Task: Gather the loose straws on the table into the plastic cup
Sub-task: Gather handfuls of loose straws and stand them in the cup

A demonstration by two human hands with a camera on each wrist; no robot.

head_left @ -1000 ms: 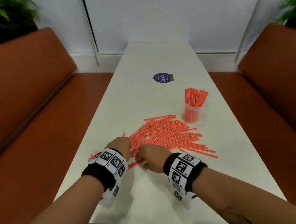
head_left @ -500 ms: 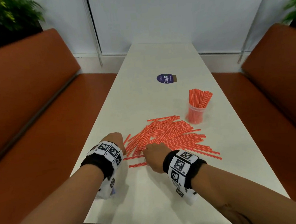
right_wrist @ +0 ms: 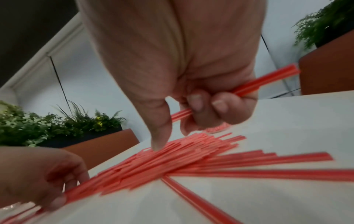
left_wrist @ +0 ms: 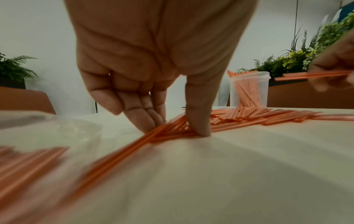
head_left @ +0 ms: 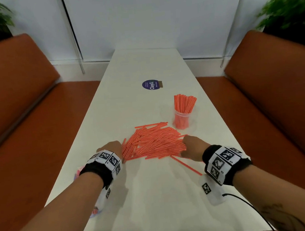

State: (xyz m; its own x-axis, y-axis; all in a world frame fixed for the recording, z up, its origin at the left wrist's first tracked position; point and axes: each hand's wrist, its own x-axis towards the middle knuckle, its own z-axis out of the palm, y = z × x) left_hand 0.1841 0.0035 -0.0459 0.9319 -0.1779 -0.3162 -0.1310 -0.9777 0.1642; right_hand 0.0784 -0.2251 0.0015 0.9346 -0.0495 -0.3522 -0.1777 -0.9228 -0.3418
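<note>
Straws are heaped mid-frame; the left hand presses them with straight fingers, a few are gripped by the right hand

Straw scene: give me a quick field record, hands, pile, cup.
left hand: fingertips and thumb press the near-left end of the pile
right hand: fingers curled round a few straws, at the pile's right end
pile: loose on the table, between the hands
stray straw: lies apart, by the right wrist
cup: upright beyond the pile, partly filled
</note>
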